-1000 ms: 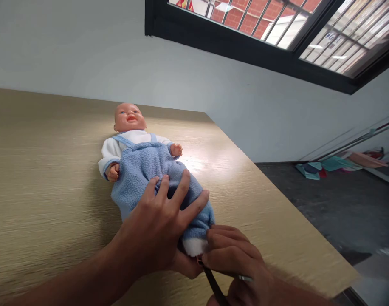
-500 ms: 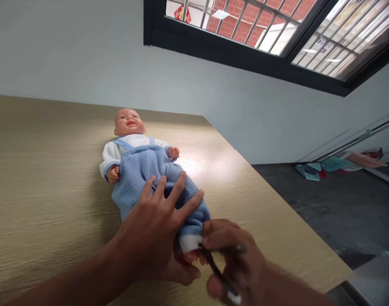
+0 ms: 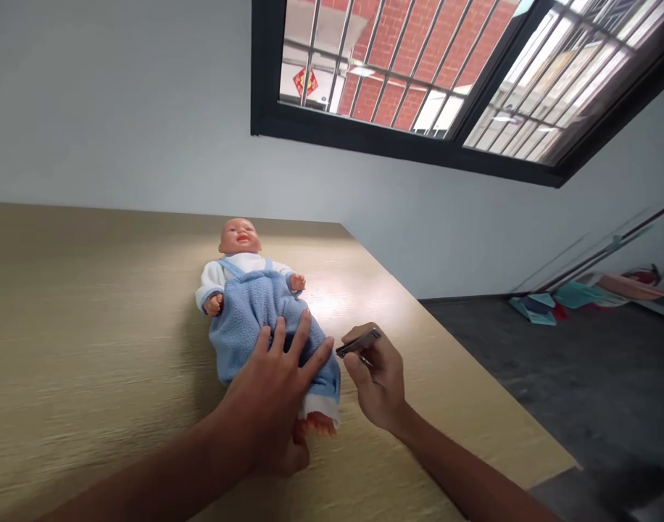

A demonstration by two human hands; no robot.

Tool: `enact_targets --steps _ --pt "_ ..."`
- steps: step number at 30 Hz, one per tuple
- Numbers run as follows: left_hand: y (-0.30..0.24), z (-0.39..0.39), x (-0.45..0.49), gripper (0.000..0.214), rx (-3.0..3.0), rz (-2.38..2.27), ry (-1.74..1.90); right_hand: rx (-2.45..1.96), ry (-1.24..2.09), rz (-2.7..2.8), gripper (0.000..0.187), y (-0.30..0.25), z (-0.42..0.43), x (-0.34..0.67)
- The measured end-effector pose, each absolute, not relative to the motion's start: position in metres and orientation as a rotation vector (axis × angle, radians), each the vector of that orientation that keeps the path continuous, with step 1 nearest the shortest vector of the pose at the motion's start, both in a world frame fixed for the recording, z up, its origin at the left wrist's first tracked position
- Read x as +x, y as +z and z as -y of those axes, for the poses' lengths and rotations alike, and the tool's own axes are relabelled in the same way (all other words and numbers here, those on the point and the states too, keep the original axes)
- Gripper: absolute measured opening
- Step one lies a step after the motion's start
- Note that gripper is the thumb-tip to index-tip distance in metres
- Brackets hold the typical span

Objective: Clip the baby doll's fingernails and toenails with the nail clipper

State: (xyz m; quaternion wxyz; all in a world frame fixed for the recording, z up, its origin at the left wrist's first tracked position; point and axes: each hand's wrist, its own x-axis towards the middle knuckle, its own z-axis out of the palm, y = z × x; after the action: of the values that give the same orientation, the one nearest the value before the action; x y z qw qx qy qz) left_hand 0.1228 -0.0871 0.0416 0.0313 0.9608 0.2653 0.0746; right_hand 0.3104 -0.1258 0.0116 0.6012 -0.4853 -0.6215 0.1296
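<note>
Our left grip (image 3: 261, 413) lies open, palm down, with its fingers (image 3: 280, 341) spread across the legs of a baby doll (image 3: 239, 290), pressing on the blue fleece overalls (image 3: 256, 326). Just past its edge, a bare plastic foot (image 3: 317, 425) pokes from a white-trimmed cuff. Our right grip (image 3: 378, 380) sits just right of the doll's leg, closed between thumb and fingers on a small metal tool (image 3: 359, 342), whose exact kind is too small to tell. The tool's end points left, near the overalls but not touching them.

Beyond both grips, the doll lies on its back on a wood-grain counter (image 3: 93, 348), its head farthest from us and its white sleeves (image 3: 212, 279) showing. Farther ahead of the grips, a pale wall (image 3: 119, 123) rises to a black-framed window (image 3: 364, 141) with metal bars. To the right of the counter, teal and pink items (image 3: 571, 297) lie on a dark floor (image 3: 528, 362).
</note>
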Motion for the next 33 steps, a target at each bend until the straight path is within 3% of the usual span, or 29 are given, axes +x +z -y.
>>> enact_targets --steps 12,19,23,27,33 --pt "0.022 0.087 0.101 0.125 3.040 -0.771 0.209 -1.098 0.323 1.429 0.031 -0.003 0.100 0.307" --pt "0.053 0.085 0.038 0.073 2.938 -0.565 0.409 -0.963 0.359 1.407 0.026 0.030 0.062 0.281" --pt "0.064 0.056 0.016 0.067 2.855 -0.505 0.670 -0.897 0.401 1.407 0.020 0.032 0.054 0.258" --pt "0.040 0.024 0.016 0.050 2.758 -0.598 0.780 -0.839 0.490 1.491 0.023 0.015 0.055 0.240" --pt "0.006 0.024 0.030 0.060 2.566 -0.543 1.093 -0.839 0.721 1.458 0.019 0.013 0.058 0.245"
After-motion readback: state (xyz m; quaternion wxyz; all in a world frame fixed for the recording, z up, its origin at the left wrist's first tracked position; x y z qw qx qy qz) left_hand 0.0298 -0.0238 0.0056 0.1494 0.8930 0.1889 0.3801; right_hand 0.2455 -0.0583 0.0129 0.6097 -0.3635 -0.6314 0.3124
